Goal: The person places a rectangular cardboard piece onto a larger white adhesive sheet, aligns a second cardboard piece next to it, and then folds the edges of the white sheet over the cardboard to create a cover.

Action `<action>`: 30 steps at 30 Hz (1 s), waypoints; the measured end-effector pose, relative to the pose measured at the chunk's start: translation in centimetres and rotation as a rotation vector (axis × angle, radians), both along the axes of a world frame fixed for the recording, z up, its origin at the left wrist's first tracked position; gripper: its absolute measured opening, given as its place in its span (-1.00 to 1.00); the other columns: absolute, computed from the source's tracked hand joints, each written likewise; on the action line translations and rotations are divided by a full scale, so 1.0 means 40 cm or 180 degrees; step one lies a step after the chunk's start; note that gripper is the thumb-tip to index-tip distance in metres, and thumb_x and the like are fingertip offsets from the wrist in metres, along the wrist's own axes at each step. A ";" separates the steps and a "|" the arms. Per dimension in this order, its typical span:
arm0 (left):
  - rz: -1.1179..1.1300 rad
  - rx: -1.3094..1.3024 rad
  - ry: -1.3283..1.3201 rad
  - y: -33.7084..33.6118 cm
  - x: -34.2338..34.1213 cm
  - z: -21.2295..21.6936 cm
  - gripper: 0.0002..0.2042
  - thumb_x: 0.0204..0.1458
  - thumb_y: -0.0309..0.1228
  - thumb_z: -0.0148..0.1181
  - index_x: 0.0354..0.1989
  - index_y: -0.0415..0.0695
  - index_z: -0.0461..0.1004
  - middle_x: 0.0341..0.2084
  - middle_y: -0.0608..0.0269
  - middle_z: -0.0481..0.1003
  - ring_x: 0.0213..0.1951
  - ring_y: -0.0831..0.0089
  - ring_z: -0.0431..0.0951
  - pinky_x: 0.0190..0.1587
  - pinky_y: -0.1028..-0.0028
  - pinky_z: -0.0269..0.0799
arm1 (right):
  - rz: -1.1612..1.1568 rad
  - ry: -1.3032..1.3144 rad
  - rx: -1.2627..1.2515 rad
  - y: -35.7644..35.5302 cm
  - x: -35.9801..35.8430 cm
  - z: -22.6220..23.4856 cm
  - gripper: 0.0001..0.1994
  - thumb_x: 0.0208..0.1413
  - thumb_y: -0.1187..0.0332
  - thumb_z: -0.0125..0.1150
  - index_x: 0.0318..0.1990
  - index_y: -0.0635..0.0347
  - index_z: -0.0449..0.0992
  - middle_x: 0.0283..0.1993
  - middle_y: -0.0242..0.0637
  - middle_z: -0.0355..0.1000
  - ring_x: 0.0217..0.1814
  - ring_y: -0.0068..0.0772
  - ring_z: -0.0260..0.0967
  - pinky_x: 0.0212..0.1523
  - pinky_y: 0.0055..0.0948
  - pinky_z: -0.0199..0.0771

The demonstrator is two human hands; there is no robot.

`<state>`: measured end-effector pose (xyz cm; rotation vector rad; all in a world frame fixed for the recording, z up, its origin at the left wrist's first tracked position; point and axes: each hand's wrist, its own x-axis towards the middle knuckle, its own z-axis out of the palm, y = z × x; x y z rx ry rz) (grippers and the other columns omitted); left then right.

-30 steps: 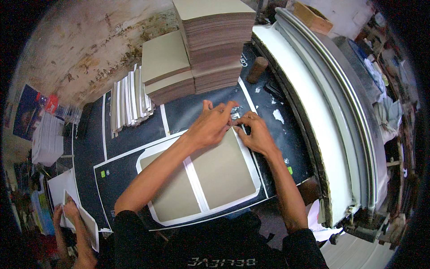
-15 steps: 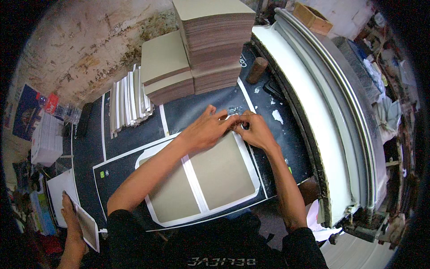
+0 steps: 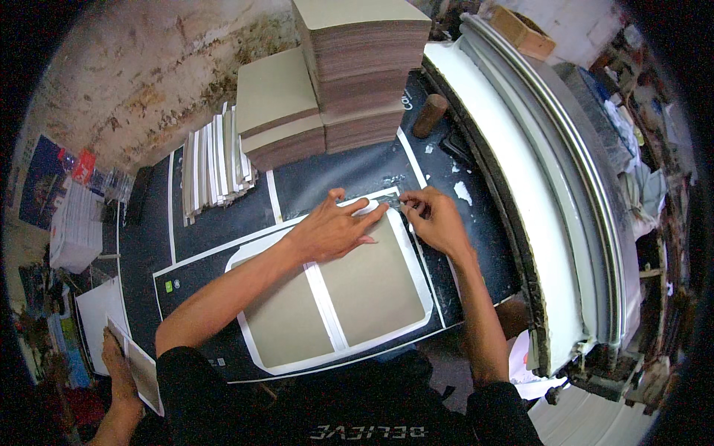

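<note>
A book cover blank lies in front of me: two grey boards [image 3: 375,279] on a white sheet [image 3: 425,293], with a narrow white strip [image 3: 325,306] between them. My left hand [image 3: 331,227] rests over its far edge, fingers spread, fingertips on the white paper border. Just beyond the far right corner is my right hand [image 3: 440,221], its thumb and forefinger pinched together. Whatever may be between those fingertips is too small to make out. The two hands are slightly apart. Beneath the cover blank is a dark mat [image 3: 212,276] with white lines.
Tall stacks of grey boards [image 3: 364,82] stand at the back, beside a row of white-edged strips [image 3: 219,160]. A brown cylinder [image 3: 429,117] stands near the curved white-and-metal machine [image 3: 535,186] at right. Another person's hand [image 3: 119,360] holds a small panel [image 3: 139,368] at lower left.
My hands, together at the far right corner before, have come apart. The left has slid left with its fingers spreading; the right has drawn slightly right.
</note>
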<state>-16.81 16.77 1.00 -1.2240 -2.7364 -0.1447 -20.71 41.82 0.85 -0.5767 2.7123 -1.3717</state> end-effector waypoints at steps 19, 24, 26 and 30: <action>0.0048 0.1344 -0.0920 0.067 -0.106 0.020 -0.35 0.06 -0.61 0.18 0.36 -0.12 0.11 -0.30 0.22 0.64 -0.16 0.15 0.59 0.08 0.01 0.04 | 0.0020 0.0454 0.0147 -0.023 0.018 -0.022 -0.81 0.07 0.39 0.34 -0.21 0.30 0.67 -0.31 -0.08 0.51 -0.29 -0.21 0.44 -0.22 -0.28 0.43; 0.0142 0.1389 -0.1045 0.061 -0.099 0.021 -0.37 0.08 -0.60 0.18 0.35 -0.08 0.12 -0.30 0.22 0.66 -0.12 0.18 0.61 0.11 0.01 0.02 | -0.0052 0.0255 0.0201 -0.033 0.012 -0.016 -0.80 0.03 0.40 0.35 -0.23 0.34 0.67 -0.35 -0.08 0.50 -0.31 -0.21 0.43 -0.25 -0.27 0.43; 0.0177 0.1425 -0.1046 0.057 -0.095 0.021 -0.38 0.09 -0.60 0.18 0.34 -0.06 0.13 -0.29 0.23 0.67 -0.08 0.20 0.61 0.13 0.00 0.01 | -0.0071 0.0227 0.0221 -0.038 0.011 -0.015 -0.80 0.02 0.40 0.34 -0.24 0.34 0.67 -0.36 -0.08 0.50 -0.32 -0.21 0.42 -0.26 -0.27 0.42; 0.0127 0.1474 -0.0974 0.052 -0.091 0.028 -0.40 0.09 -0.59 0.19 0.32 -0.09 0.16 -0.27 0.27 0.68 0.05 0.25 0.55 0.15 -0.03 0.01 | -0.0109 0.0238 0.0162 -0.033 0.004 -0.035 -0.80 0.02 0.39 0.34 -0.25 0.34 0.68 -0.38 -0.09 0.50 -0.35 -0.22 0.42 -0.28 -0.28 0.42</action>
